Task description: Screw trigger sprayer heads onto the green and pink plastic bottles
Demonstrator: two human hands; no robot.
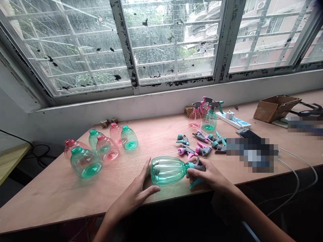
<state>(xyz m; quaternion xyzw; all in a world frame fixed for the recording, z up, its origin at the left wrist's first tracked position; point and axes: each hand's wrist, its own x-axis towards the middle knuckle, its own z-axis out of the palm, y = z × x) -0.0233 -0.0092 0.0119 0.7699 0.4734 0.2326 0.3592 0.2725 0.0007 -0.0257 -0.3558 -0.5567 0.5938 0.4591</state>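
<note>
A clear green plastic bottle (168,170) lies on its side above the table's front edge, steadied by my left hand (133,191) against its body. My right hand (207,173) grips a grey and teal trigger spray head (198,165) at the bottle's neck, and my fingers hide part of the join. Several loose spray heads (199,144) in grey, pink and teal lie just beyond my right hand. Several uncapped green and pink bottles, including a large green one (85,163) and a pink one (107,148), stand or lean at the left.
Two capped spray bottles (209,117) stand at the back, near a white power strip (233,119). A cardboard box (275,108) sits at the right. White cables (295,174) trail over the right edge. A barred window runs behind the wooden table (55,198).
</note>
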